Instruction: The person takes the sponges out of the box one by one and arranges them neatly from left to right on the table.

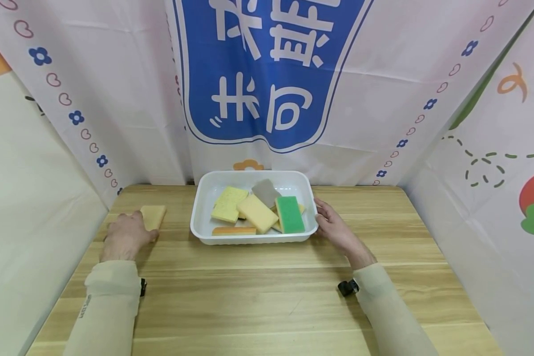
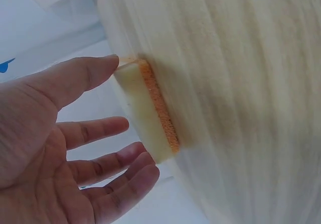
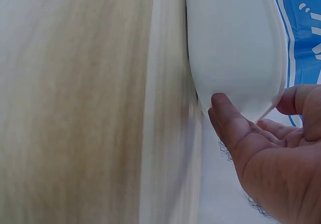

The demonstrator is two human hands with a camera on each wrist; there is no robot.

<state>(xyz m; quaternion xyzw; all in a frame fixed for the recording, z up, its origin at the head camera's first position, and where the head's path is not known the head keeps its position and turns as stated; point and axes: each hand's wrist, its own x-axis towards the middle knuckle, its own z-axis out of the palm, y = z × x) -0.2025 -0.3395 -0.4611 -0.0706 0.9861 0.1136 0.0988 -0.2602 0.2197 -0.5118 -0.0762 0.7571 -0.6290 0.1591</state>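
The fingers [image 2: 100, 128] of the left hand [image 1: 125, 235] are spread and nearly straight, gripping nothing; the thumb tip sits right at the end of a pale yellow sponge [image 1: 153, 216] that lies flat on the wooden table [image 1: 267, 291], to the left of the white tray [image 1: 203, 198]. From the left wrist view that sponge [image 2: 145, 113] shows an orange scrubbing layer along one side, and the palm is open toward it, the other fingers just short of it. The right hand [image 1: 335, 228] rests at the right-hand end of the tray, its fingers loosely curved around the rim; in the right wrist view the thumb [image 3: 228, 121] touches the tray's outer wall [image 3: 230, 48] and the fingertips curl over its edge. Inside the tray several sponges lie heaped: a green one [image 1: 289, 214] on the right, a large yellow one [image 1: 257, 213] in the middle, another yellow one [image 1: 228, 203] left of it, a grey one [image 1: 265, 192] at the back and an orange-edged one [image 1: 233, 231] along the front wall. A printed cloth backdrop [image 1: 271, 74] hangs behind the table.
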